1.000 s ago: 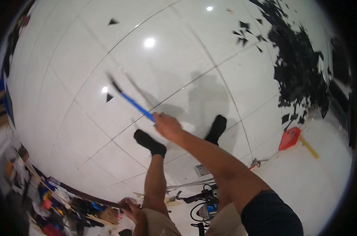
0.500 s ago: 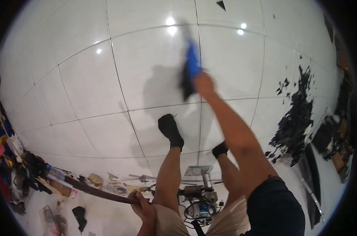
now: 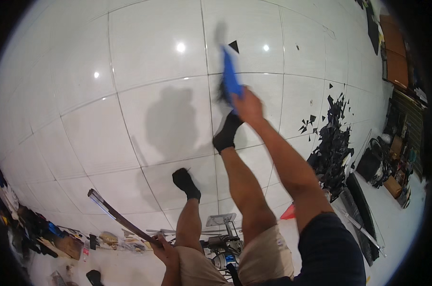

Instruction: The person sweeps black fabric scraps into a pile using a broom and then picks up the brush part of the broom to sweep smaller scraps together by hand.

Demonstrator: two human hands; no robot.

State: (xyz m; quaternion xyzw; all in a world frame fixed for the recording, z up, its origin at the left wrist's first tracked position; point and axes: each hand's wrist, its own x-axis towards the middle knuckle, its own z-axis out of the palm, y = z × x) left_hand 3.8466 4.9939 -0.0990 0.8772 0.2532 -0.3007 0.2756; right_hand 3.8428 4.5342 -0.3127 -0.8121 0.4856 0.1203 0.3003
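Observation:
My right hand (image 3: 248, 106) grips a blue hand brush (image 3: 231, 76) with dark bristles. The brush is low over the white tiles, blurred by motion, just ahead of my forward foot. Close to its far end lies a small black triangular scrap (image 3: 233, 46). Down by my left thigh, my left hand (image 3: 165, 251) is closed round a long brown stick (image 3: 130, 223) with a shiny, paler far end. The stick points forward and left, apart from the brush.
A heap of black scraps (image 3: 328, 152) spreads over the floor at right, loose pieces around it. Dark rolls and a metal tube (image 3: 366, 232) lie nearer. A machine (image 3: 224, 248) shows between my legs. Clutter lines the left edge; boxes and a black bag (image 3: 370, 159) stand far right.
I have stepped forward with my right foot, and the view has shifted right. The brush is now near the black triangular scrap. The stick's far end has swung forward, away from the left-hand clutter.

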